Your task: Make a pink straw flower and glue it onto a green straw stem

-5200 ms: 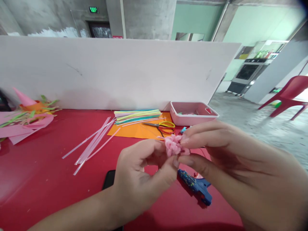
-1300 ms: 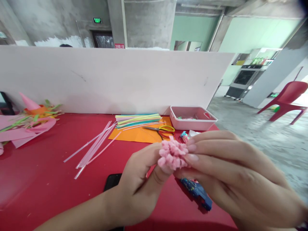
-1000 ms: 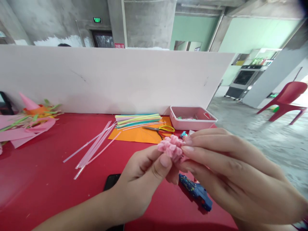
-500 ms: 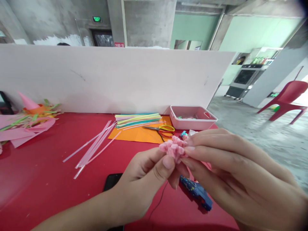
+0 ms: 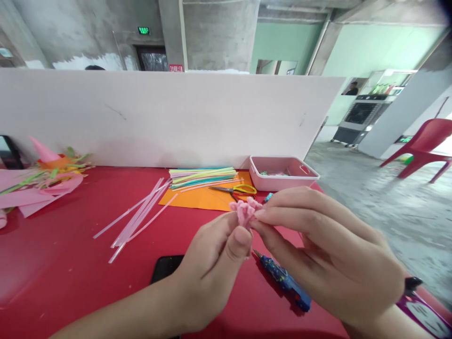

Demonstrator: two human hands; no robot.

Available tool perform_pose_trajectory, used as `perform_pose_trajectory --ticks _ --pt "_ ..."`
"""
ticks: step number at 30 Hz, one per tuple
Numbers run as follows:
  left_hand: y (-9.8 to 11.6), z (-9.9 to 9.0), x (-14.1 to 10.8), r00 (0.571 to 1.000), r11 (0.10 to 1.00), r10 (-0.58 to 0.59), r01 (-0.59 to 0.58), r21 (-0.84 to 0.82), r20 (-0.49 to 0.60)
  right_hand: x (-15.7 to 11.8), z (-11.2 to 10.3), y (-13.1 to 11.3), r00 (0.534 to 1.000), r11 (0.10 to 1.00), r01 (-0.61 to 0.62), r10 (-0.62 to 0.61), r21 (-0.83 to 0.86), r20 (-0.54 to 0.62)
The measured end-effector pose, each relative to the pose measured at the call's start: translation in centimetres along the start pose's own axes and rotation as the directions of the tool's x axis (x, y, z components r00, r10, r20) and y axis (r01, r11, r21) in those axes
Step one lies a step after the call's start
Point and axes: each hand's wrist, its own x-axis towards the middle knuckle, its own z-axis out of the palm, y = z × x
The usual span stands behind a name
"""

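A small pink ruffled flower (image 5: 244, 211), soft and fuzzy-looking, is held up over the red table in front of me. My left hand (image 5: 215, 268) pinches its base between thumb and fingers. From the other side, my right hand (image 5: 325, 249) grips the flower's right edge with thumb and fingertips, which partly hide it. Below the right hand lies a blue hot glue gun (image 5: 286, 281) with a pointed metal tip. A black phone (image 5: 165, 267) sits partly under my left forearm.
Pink strips (image 5: 141, 217) lie left of an orange sheet (image 5: 197, 200) bearing coloured strips (image 5: 203, 176) and scissors (image 5: 235, 189). Behind stand a pink bin (image 5: 284, 182) and a white partition (image 5: 176, 117). Pink paper (image 5: 33, 200) is at far left, a red chair (image 5: 420, 146) at right.
The flower has moved slightly left and looks more gathered. My right hand has shifted left with it and turned, bringing its wrist into view and uncovering the glue gun's tip.
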Motion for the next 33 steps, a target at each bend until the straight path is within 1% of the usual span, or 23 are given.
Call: perform_pose_trajectory --ticks 2,4,6,9,11,13,19,23,26,29,33 --pt "-0.3 0.0 -0.1 1.000 0.999 0.005 -0.005 0.036 -0.019 -0.1 0.1 0.1 0.999 0.998 -0.043 0.042 0.055 0.005" --pt "-0.6 0.0 -0.2 0.999 1.000 -0.028 0.028 0.000 -0.043 -0.2 -0.1 0.0 0.997 0.992 -0.079 0.076 0.096 0.028" --pt "-0.6 0.0 -0.3 0.997 0.989 -0.070 0.065 -0.130 -0.036 -0.3 -0.3 0.1 0.993 0.986 -0.115 0.110 0.121 0.044" --pt "-0.5 0.1 -0.2 0.994 0.929 -0.101 0.105 -0.355 0.029 -0.4 -0.5 0.3 0.991 0.979 -0.135 0.132 0.150 0.031" --pt "-0.3 0.2 -0.2 0.990 0.887 -0.121 0.140 -0.439 0.071 -0.4 -0.5 0.4 0.991 0.979 -0.131 0.127 0.159 0.032" --pt "-0.1 0.2 -0.1 0.987 0.867 -0.136 0.163 -0.470 0.091 -0.4 -0.4 0.4 0.990 0.976 -0.140 0.135 0.168 0.043" --pt "0.2 0.1 -0.2 0.986 0.882 -0.124 0.162 -0.443 0.113 -0.3 -0.6 -0.2 0.986 0.978 -0.166 0.161 0.128 0.053" --pt "0.0 0.1 -0.2 0.990 0.898 -0.111 0.139 -0.418 0.091 -0.1 -0.8 -0.6 0.984 0.981 -0.170 0.165 0.091 0.063" --pt "0.0 0.1 -0.2 0.989 0.895 -0.124 0.148 -0.420 0.084 0.0 -0.8 -0.8 0.988 0.989 -0.147 0.146 0.017 0.054" --pt "0.3 0.1 -0.3 0.982 0.895 -0.167 0.189 -0.405 0.088 -0.2 -0.5 -1.0 0.995 0.994 -0.097 0.098 -0.058 0.012" --pt "0.6 -0.1 -0.4 0.977 0.903 -0.186 0.212 -0.374 0.105 -0.9 0.0 -0.9 0.998 0.995 -0.059 0.058 -0.085 -0.019"
